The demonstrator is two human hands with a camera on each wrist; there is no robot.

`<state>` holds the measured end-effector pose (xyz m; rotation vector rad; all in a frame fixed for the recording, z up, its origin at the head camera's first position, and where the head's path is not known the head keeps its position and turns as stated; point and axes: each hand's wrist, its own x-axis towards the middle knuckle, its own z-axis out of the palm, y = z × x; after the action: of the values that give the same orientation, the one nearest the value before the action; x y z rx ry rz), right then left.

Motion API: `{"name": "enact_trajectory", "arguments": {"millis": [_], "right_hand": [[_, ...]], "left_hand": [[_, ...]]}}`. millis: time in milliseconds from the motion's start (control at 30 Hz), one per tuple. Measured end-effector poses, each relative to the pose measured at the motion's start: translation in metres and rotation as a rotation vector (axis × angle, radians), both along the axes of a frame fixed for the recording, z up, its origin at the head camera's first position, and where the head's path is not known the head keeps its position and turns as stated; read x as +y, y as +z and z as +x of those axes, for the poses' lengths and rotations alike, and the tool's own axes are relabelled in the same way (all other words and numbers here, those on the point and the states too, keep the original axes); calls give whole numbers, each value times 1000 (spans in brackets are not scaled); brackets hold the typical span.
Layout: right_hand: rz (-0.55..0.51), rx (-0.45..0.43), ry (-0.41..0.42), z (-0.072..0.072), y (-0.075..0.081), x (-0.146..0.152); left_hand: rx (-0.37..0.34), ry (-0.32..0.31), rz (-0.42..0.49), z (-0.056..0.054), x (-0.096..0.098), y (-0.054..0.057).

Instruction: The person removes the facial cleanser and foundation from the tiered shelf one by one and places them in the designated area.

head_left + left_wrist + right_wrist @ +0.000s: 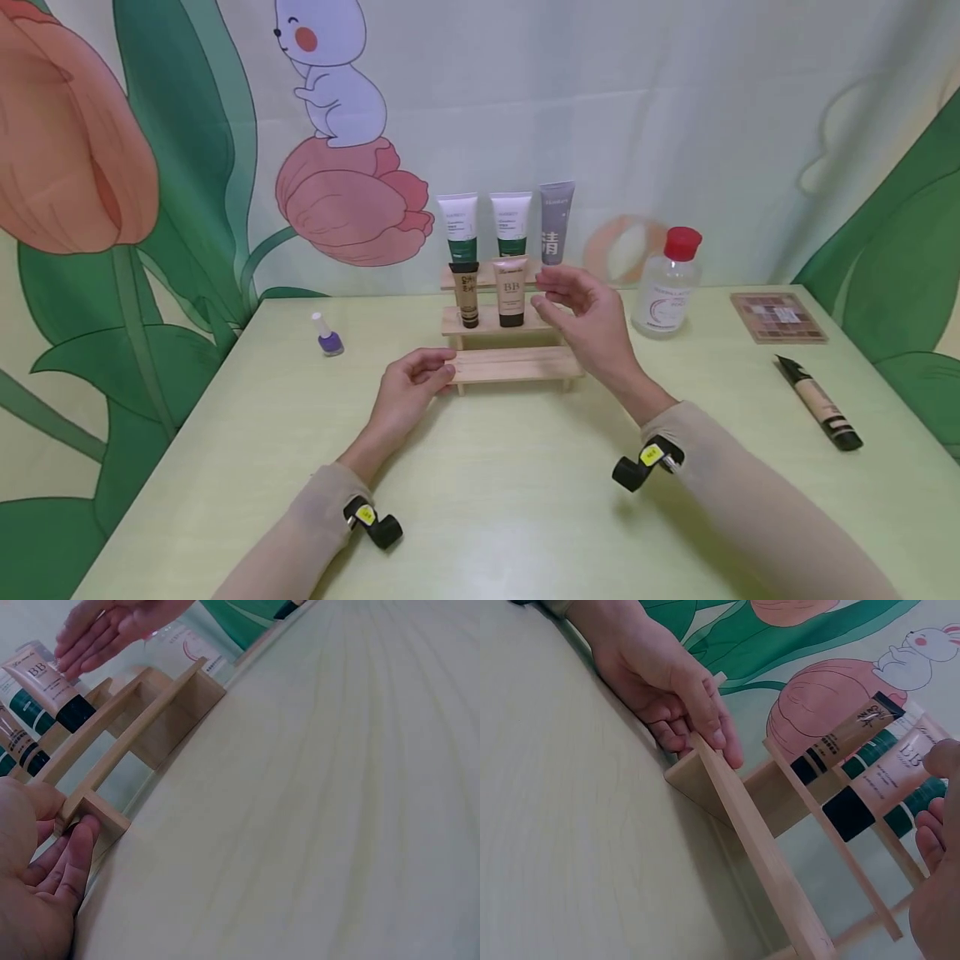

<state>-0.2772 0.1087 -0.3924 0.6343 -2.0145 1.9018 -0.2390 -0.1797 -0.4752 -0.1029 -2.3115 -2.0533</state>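
A tiered wooden display rack [517, 367] stands at the table's back. My left hand [411, 383] pinches the left end of its lowest step, thumb above and fingers below, as the left wrist view shows. My right hand [592, 321] hovers at the rack's right side with fingers loosely bent, close beside a pink BB cream tube [512, 292]. That tube stands cap down on the middle step, right of a tan tube with a black cap [466, 296]. On the top step are two white-and-green tubes [457, 221] and a grey tube [557, 221].
A clear bottle with a red cap [667, 287] stands right of the rack. Farther right lie an eyeshadow palette [778, 317] and a beige tube with black ends [819, 403]. A purple nail polish bottle [329, 339] is at the left. A printed curtain [480, 108] hangs behind.
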Motion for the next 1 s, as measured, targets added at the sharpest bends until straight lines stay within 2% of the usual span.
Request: {"name": "enact_trajectory", "arguments": {"millis": [167, 467, 733, 1000], "right_hand": [[14, -55, 23, -7, -3, -12], [94, -127, 9, -15, -7, -25], [118, -135, -22, -14, -8, -25], [92, -95, -45, -7, 1, -14]], "left_hand": [[5, -3, 2, 1, 2, 1], [-2, -2, 4, 2, 1, 3], [-4, 0, 1, 0, 1, 0], [-2, 6, -7, 1, 1, 1]]}}
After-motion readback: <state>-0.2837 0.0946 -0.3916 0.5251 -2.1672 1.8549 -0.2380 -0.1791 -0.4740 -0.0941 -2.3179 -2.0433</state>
